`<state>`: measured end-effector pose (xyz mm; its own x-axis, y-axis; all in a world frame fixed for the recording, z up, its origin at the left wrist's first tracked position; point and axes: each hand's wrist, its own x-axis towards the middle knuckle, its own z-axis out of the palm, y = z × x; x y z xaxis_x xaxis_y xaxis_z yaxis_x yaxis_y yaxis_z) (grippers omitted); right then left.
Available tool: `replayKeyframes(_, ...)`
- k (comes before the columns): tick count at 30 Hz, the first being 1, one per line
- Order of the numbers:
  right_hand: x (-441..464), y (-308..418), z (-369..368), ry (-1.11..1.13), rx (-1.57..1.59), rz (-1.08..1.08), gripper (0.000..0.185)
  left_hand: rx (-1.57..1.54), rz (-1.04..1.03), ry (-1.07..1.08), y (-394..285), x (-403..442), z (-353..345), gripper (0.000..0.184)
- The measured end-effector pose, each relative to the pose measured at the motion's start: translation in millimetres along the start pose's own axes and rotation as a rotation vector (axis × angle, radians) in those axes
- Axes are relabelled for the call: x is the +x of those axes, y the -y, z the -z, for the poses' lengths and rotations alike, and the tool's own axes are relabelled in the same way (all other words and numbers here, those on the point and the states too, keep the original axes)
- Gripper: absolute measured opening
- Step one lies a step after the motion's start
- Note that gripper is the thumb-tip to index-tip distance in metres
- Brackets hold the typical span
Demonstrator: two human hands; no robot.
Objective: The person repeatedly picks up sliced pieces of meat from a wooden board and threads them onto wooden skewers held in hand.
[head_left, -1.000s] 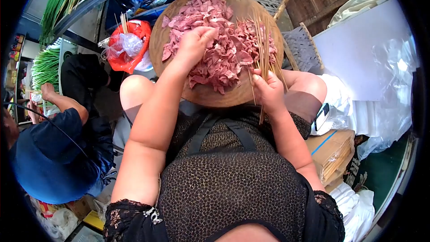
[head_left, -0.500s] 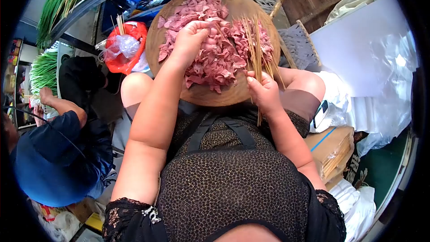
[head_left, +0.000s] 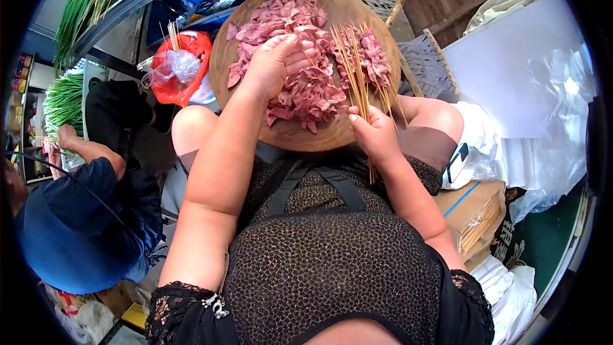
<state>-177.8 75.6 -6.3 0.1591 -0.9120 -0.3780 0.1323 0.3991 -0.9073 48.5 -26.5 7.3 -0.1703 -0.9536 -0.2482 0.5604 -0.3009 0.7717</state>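
My left hand [head_left: 278,67] is over a heap of sliced reddish meat [head_left: 306,92] on a round wooden board [head_left: 332,137]. Its fingers are slightly curled and parted from the thumb, with no piece clearly held. Near the board's front right edge, my right hand [head_left: 373,131] is closed round a bundle of thin wooden skewers [head_left: 357,76], whose upper ends fan out over the board. Beyond them lies a smaller pile of meat [head_left: 372,54], with more skewers beside it.
A red bag [head_left: 185,67] with clear plastic and upright skewers stands left of the board. Farther left, a person in dark blue [head_left: 83,223] handles green stalks [head_left: 64,102]. A woven chair [head_left: 424,67] is at the right, above a cardboard box [head_left: 469,214] and a phone [head_left: 457,162].
My left hand has opened from a pinch, its fingers parting over the heap. The skewers in my right hand now lean farther left at their upper ends.
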Motion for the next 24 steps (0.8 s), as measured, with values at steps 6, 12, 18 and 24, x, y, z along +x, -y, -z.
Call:
replayKeyframes(6, -2, 7, -2, 0.002, -0.067, 0.023, 0.017, 0.056, 0.020, -0.016, 1, 0, -1, 0.018)
replayKeyframes(12, 4, -10, -4, -0.004, -0.057, 0.097, 0.017, -0.012, 0.040, -0.005, -1, -5, 0, 0.012)
replayKeyframes(18, 4, -7, -8, -0.025, -0.159, 0.153, 0.016, -0.005, 0.048, 0.015, 3, -9, -6, 0.017)
replayKeyframes(24, 7, -4, -9, -0.029, -0.084, 0.113, 0.017, 0.045, 0.084, 0.058, 11, -13, -14, 0.021)
